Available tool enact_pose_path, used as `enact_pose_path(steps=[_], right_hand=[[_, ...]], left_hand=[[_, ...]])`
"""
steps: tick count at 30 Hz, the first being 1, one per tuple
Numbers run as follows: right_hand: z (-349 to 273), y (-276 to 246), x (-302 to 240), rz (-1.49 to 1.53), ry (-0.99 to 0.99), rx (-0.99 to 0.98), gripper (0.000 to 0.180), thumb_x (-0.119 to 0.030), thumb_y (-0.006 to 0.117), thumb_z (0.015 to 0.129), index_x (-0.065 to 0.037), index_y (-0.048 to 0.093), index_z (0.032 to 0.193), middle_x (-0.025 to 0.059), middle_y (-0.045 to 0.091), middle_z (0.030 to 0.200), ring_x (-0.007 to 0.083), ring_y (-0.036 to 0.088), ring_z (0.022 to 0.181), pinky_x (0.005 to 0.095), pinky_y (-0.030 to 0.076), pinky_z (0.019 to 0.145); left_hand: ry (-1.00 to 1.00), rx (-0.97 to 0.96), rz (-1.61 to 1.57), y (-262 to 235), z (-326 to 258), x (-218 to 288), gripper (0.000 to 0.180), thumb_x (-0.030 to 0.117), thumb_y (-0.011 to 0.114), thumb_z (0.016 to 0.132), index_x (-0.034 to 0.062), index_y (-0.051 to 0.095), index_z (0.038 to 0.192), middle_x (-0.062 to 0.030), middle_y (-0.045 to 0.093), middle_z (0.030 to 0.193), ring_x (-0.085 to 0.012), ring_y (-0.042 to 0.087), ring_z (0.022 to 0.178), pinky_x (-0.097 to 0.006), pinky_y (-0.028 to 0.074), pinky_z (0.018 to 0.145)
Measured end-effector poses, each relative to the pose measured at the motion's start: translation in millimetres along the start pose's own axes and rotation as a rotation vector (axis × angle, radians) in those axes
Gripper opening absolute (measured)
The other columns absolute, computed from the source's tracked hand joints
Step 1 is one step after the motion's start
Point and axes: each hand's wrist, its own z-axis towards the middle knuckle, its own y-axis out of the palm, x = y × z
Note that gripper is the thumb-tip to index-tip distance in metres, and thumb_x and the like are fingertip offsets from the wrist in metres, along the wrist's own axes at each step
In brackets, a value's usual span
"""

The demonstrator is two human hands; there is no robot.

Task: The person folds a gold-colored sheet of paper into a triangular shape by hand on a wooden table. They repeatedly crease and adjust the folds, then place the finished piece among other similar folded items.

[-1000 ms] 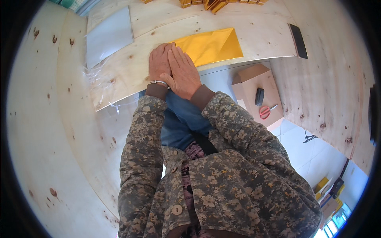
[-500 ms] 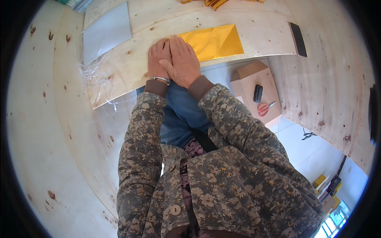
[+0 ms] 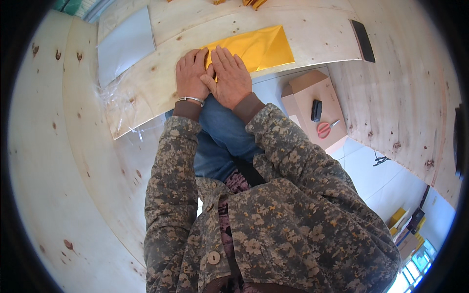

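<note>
Two hands parted on one gold sheet

Two hands, one sheet. The gold sheet [image 3: 268,48] lay on the wooden table [image 3: 322,41], creased across its right end. The left hand [image 3: 191,73] was flat at the sheet's left end, fingers a little spread; the right hand [image 3: 230,78] lay beside it, palm down, fingers fanned and thumb wide toward the left hand. Whether that thumb touched the left hand could not be told. Neither hand gripped anything. One bracelet [image 3: 192,100] circled the left wrist.

Left of the sheet were one white stack [image 3: 126,46] and some crumpled clear plastic [image 3: 119,105]. Right of it was one black bar [image 3: 362,40]. Below and right of it stood one box [image 3: 334,105], carrying one black block [image 3: 316,111] and one pair of red-handled scissors [image 3: 324,130]. Beyond the sheet, gold pieces [image 3: 254,4] were cut off by the frame and could not be counted.

Half a second earlier the hands had been pressed together; now a gap had opened between their fingers, baring gold there.
</note>
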Motion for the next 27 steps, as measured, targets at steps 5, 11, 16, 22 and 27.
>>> enact_pose_path(steps=[5, 11, 16, 22, 27], right_hand=[[14.0, -5.9, 3.1, 0.183, -0.034, 0.019, 0.077, -0.06, 0.04, 0.101, 0.001, 0.041, 0.149, 0.0204, 0.042, 0.154, 0.0337, 0.034, 0.147, 0.0466, 0.023, 0.121], [22.0, 4.9, 0.3, 0.052, -0.071, 0.036, 0.077, -0.058, 0.042, 0.101, 0.002, 0.039, 0.15, 0.0202, 0.042, 0.154, 0.0349, 0.034, 0.146, 0.0459, 0.025, 0.12], [9.6, 1.1, 13.8, -0.121, -0.007, 0.039, 0.081, -0.059, 0.043, 0.1, 0.002, 0.035, 0.153, 0.0187, 0.038, 0.157, 0.0321, 0.03, 0.149, 0.0443, 0.02, 0.123], [-8.1, -17.7, 35.3, -0.269, 0.085, 0.005, 0.087, -0.062, 0.039, 0.1, 0.004, 0.028, 0.155, 0.0206, 0.025, 0.164, 0.0315, 0.021, 0.153, 0.0443, 0.013, 0.124], [-24.5, -37.0, 58.4, -0.318, 0.178, 0.043, 0.089, -0.062, 0.043, 0.099, 0.006, 0.027, 0.155, 0.023, 0.025, 0.163, 0.0336, 0.02, 0.153, 0.0451, 0.012, 0.125]], left_hand=[[0.018, 0.001, 0.02, 2.3, 0.1, -2.1, 0.044, 0.028, 0.064, 0.088, 0.0104, 0.061, 0.128, -0.0089, 0.058, 0.127, -0.0296, 0.052, 0.121, -0.042, 0.038, 0.107], [0.01, -0.006, -0.001, 3.3, -1.4, -4.3, 0.043, 0.027, 0.062, 0.09, 0.0108, 0.06, 0.129, -0.0082, 0.057, 0.128, -0.0299, 0.052, 0.12, -0.043, 0.037, 0.107], [0.017, 0.014, 0.008, 2.1, 0.6, -0.8, 0.04, 0.024, 0.064, 0.091, 0.0109, 0.06, 0.129, -0.0099, 0.058, 0.126, -0.0317, 0.053, 0.119, -0.043, 0.04, 0.104], [-0.005, 0.015, 0.015, 0.5, -0.2, 1.9, 0.04, 0.026, 0.065, 0.09, 0.0107, 0.062, 0.127, -0.0086, 0.059, 0.125, -0.0298, 0.054, 0.118, -0.043, 0.04, 0.105], [-0.005, 0.022, 0.013, 0.5, 0.6, 1.8, 0.039, 0.027, 0.064, 0.09, 0.0118, 0.062, 0.127, -0.0085, 0.059, 0.125, -0.03, 0.054, 0.118, -0.043, 0.04, 0.105]])
